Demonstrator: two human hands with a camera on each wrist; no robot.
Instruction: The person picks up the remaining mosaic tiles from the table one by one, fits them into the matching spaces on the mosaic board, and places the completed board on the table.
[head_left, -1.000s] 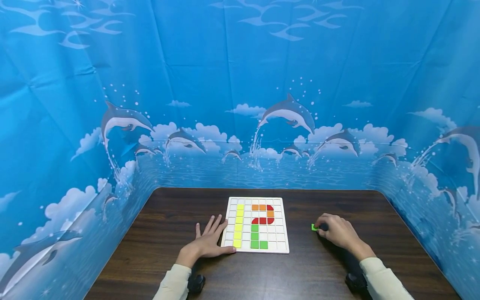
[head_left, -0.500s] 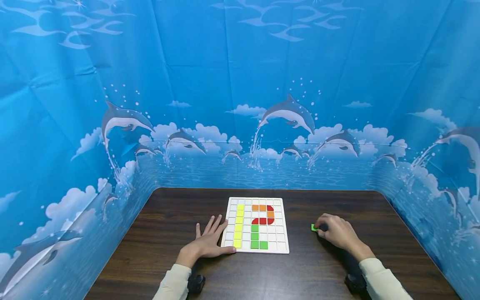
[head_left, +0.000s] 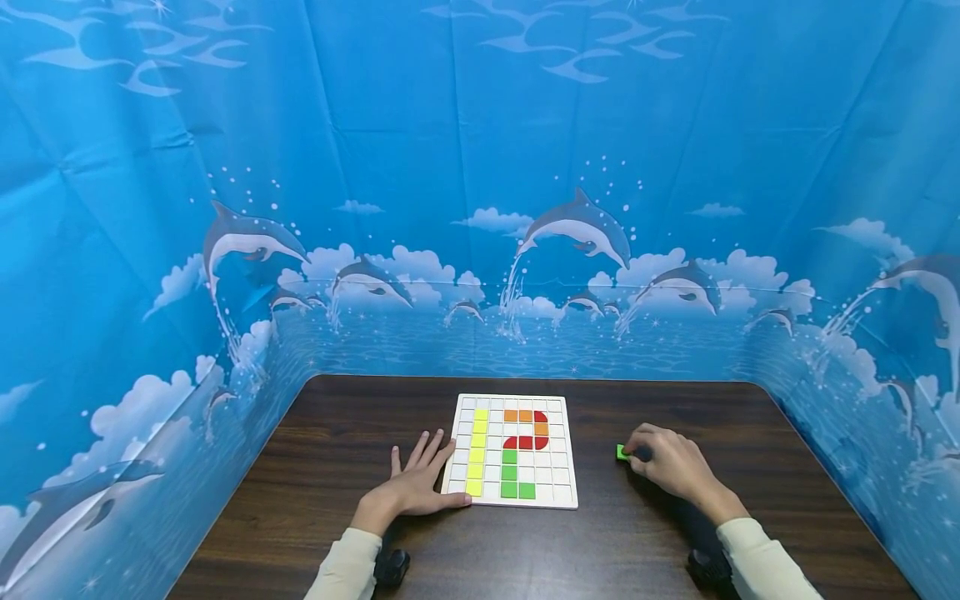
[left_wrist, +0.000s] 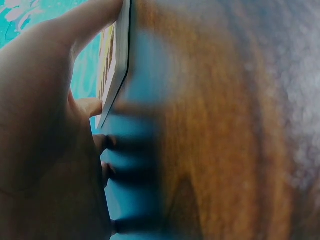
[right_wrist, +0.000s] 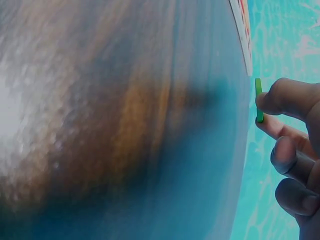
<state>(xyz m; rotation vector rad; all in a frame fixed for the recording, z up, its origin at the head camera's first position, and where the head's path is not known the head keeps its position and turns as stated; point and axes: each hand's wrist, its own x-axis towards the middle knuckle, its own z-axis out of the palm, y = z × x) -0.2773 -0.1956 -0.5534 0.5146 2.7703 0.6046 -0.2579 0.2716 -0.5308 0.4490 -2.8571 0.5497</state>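
Head view: left hand [head_left: 416, 483] lies flat with fingers spread on the table [head_left: 315, 467], thumb and fingertips against the near-left edge of the white grid board [head_left: 570, 450]; right hand [head_left: 671, 460] pinches a small green tile [head_left: 621, 451], right of the board and apart from it; right wrist view alone shows this tile [right_wrist: 258, 100] lifted clear of the tabletop, held edge-on between thumb and finger; left wrist view shows the board edge [left_wrist: 120, 65] touching the thumb; yellow, orange, red and green tiles fill board cells; a dolphin-printed backdrop [head_left: 480, 208] encloses the far and lateral sides.
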